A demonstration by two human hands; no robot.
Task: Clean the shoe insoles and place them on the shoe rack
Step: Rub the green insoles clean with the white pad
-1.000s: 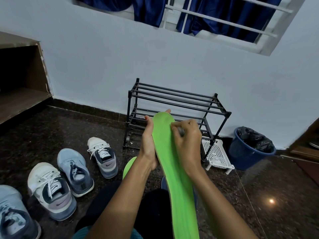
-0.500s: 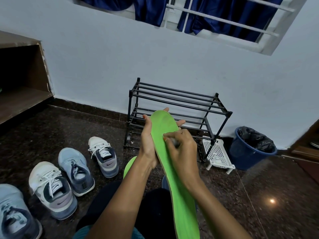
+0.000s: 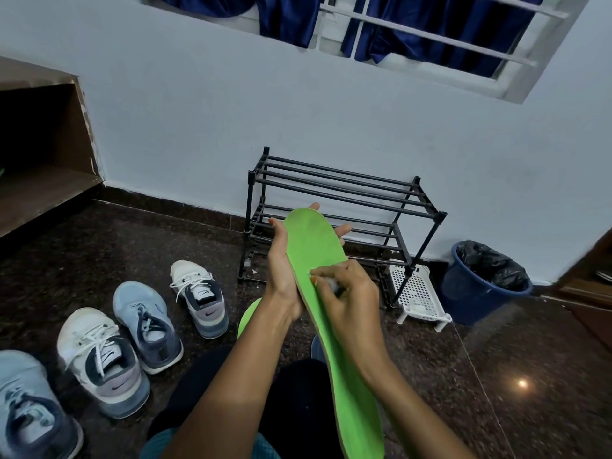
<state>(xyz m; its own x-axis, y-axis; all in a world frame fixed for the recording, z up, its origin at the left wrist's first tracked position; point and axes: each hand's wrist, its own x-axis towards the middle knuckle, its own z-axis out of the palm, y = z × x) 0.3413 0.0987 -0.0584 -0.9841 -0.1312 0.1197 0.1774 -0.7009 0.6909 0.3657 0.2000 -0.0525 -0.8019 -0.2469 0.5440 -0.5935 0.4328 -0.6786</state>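
Green foam insole is held up mid-view, toe end at 12 o'clock, heel end down by the lap at 6. The toe end is gripped by the left hand, thumb on the left edge, fingers spread behind. A small pale wad is pinched in the curled fingers of the right hand and pressed onto the insole's face. What the wad's made of can't be told tbh. How should the wiping be done?

Reply: Long strokes are probably best, toe to heel, so dirt gets carried off the end and not smeared about. The foam looks bendy, so it should be backed from behind wherever pressure is put on, or it'll just get folded. The rim shouldn't be skipped.

OP: And room for parking it after?

Reply: Looks fine. The shoe rack is set against the wall at 12 o'clock, with only dark floor seen on the way. The bars are spaced, so the insole is better laid across them or it could slip through. A second insole is lying at 7, under the left wrist. Sneakers are lined up at 8 to 9 and a bin is parked at 2, all well apart from that path.
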